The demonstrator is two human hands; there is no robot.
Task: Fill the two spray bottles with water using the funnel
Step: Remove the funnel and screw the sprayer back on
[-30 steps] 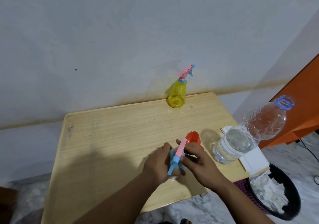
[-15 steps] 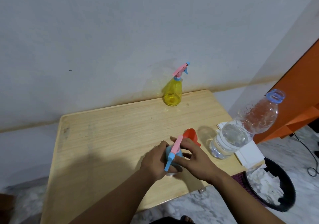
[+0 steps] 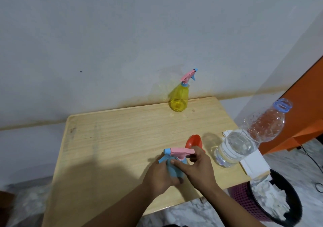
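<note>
Head view: both hands (image 3: 181, 170) grasp the blue spray bottle (image 3: 174, 167) on the table (image 3: 113, 130).

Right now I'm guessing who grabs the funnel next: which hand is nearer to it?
Right. The right hand holds the blue bottle's sprayer just in front of the funnel; the left hand grips the bottle body, farther away.

Light wooden table (image 3: 113, 139) against a grey wall | yellow spray bottle (image 3: 179, 98) upright at far edge | red funnel (image 3: 193, 142) near front | large clear water bottle (image 3: 244, 139) at right edge, part-filled
</note>
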